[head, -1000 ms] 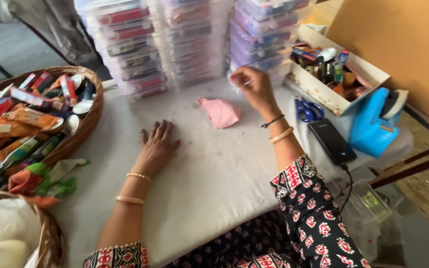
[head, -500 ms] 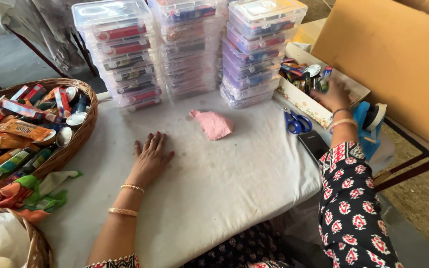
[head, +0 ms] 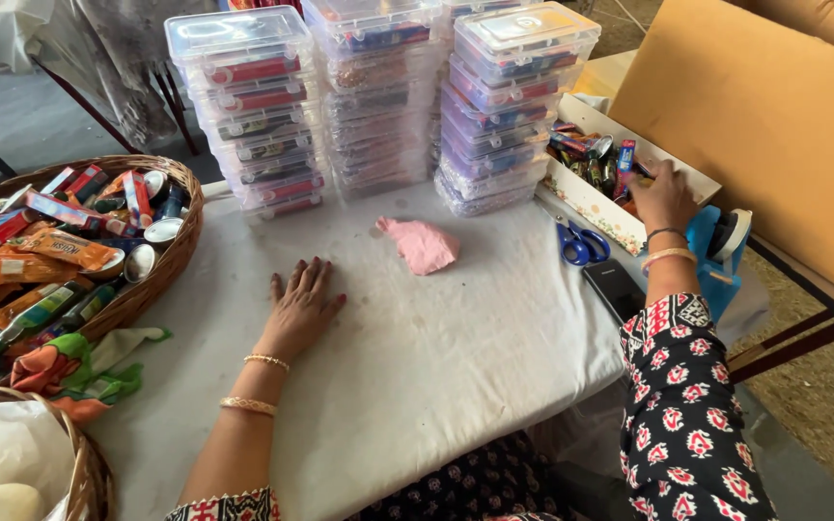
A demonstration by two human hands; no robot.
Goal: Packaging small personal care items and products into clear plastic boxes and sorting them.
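My left hand (head: pixel 299 307) lies flat, palm down, on the white table cover (head: pixel 436 347), fingers spread, holding nothing. A crumpled pink cloth (head: pixel 421 244) sits on the cover a little to its right. My right hand (head: pixel 663 196) reaches into the open cardboard box (head: pixel 593 201) at the table's right edge, among several small colourful packets and tubes (head: pixel 591 154); its fingertips are hidden inside, so I cannot tell whether it grips anything.
Three stacks of clear plastic boxes (head: pixel 378 96) stand at the back. A wicker basket (head: pixel 161 260) full of packets is at left, another basket (head: pixel 84 463) below it. Blue scissors (head: pixel 579 246), a black phone (head: pixel 615 287) and a blue tape dispenser (head: pixel 716 251) lie near the box.
My right hand has swung from above the pink cloth across to the right and into the cardboard box. My left hand has stayed flat on the cover.
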